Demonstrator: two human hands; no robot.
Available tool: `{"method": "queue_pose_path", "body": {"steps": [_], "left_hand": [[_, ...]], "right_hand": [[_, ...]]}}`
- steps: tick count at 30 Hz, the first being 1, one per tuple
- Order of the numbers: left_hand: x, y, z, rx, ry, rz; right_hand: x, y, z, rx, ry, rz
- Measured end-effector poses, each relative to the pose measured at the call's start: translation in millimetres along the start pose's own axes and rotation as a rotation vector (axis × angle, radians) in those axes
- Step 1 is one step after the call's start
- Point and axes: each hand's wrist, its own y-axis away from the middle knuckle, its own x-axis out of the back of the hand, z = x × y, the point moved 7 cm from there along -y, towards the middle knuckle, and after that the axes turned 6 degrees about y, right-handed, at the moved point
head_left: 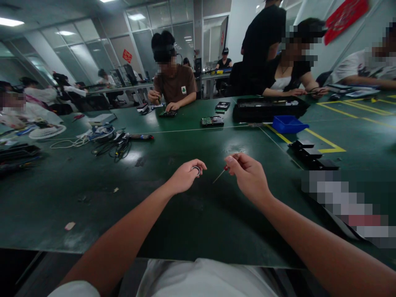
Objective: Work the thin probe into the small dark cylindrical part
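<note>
My left hand (185,176) hovers over the middle of the green table, its fingers curled and closed. A small silver ring (196,169) shows at those fingers and appears to be held by them. To its right, my right hand (250,175) pinches a screwdriver (220,175) with a reddish handle mostly hidden in the grip. The thin shaft slants down and left, its tip apart from my left hand. Beyond both hands, an opened hard drive (212,121) with a green circuit board lies flat, and another drive (222,106) sits behind it.
Tangled black cables (119,144) and a dark-handled tool (140,137) lie left. A blue bin (287,124), a long black tray (269,108) and black parts (312,156) are at right. Across the table a person in brown (176,84) handles a drive. The table's front edge (167,260) is near me.
</note>
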Motion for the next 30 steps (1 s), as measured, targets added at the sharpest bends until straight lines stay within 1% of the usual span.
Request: {"method": "queue_pose_path", "body": {"steps": [4,7,10,13,17,23,30], "left_hand": [[6.8,0.4,-17.2,-0.019,-0.016,0.037],[11.0,1.9,-21.1,-0.037,0.020,0.089],[8.3,4.1,-18.2,-0.067,0.006,0.071],[3.8,6.8,-14.5,-0.111,-0.094,0.052],[0.9,9.8,-15.0,-0.114,-0.217,0.108],[-5.5,10.1,-7.6,-0.169,-0.265,0.062],[-2.3,9.2,-8.5,-0.197,-0.263,0.072]], "right_hand": [[1.9,0.8,-0.7,0.002,0.001,0.002],[2.2,2.1,-0.4,0.012,-0.002,-0.011],[1.3,3.0,-2.1,0.039,-0.018,-0.024],[0.7,2.9,-5.4,0.067,-0.074,-0.022],[-0.2,3.3,-7.0,0.073,-0.115,-0.027],[-7.5,4.7,-2.1,0.047,-0.091,-0.086],[-9.6,3.0,1.4,0.025,-0.102,-0.068]]}}
